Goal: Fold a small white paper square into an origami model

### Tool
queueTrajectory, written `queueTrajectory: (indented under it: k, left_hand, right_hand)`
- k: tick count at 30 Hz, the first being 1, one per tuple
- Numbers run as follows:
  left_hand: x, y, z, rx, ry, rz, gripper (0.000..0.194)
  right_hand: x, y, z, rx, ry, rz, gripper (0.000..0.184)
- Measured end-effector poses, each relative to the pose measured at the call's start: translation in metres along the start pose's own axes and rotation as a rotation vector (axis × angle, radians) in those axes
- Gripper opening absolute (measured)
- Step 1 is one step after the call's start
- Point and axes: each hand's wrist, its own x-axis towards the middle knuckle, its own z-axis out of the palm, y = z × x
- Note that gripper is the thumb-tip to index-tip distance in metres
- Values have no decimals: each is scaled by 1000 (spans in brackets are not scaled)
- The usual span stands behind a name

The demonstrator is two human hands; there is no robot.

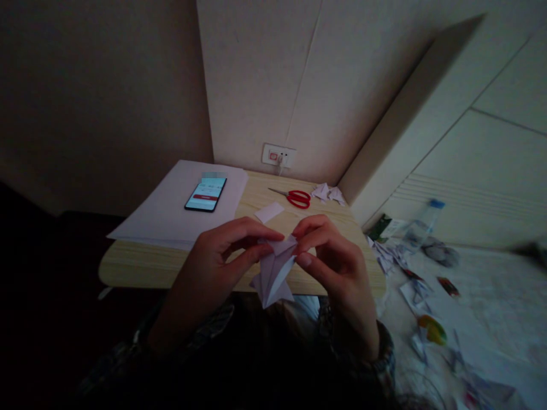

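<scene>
A folded white paper piece (273, 273) hangs between both hands above the near edge of a small wooden table (141, 265). My left hand (213, 267) pinches its upper left part with thumb and fingers. My right hand (337, 267) pinches its upper right corner, fingers curled. The paper's pointed lower flaps hang down toward my lap.
On the table lie a stack of white sheets (171, 210) with a lit phone (205, 194) on it, red scissors (294, 197), a small paper strip (269, 212) and folded paper pieces (328, 193). A wall socket (278, 155) is behind. To the right, a bed holds paper scraps (393, 253) and a plastic bottle (421, 225).
</scene>
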Motion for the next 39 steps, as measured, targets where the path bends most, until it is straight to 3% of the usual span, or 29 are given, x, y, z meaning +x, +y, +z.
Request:
queueTrajectory:
  k: [12,26,39]
  left_hand:
    - [1,-4,3,89,-16,115,12]
    - [-1,-2,7,138,-4,62,15]
    - [-2,-6,10,182,-25,105,14]
  right_hand:
    - [2,6,1,-104,30,-14,5]
    - [0,2,4,-156,30,50,10]
    - [-2,-3,6,-398,51,-2,11]
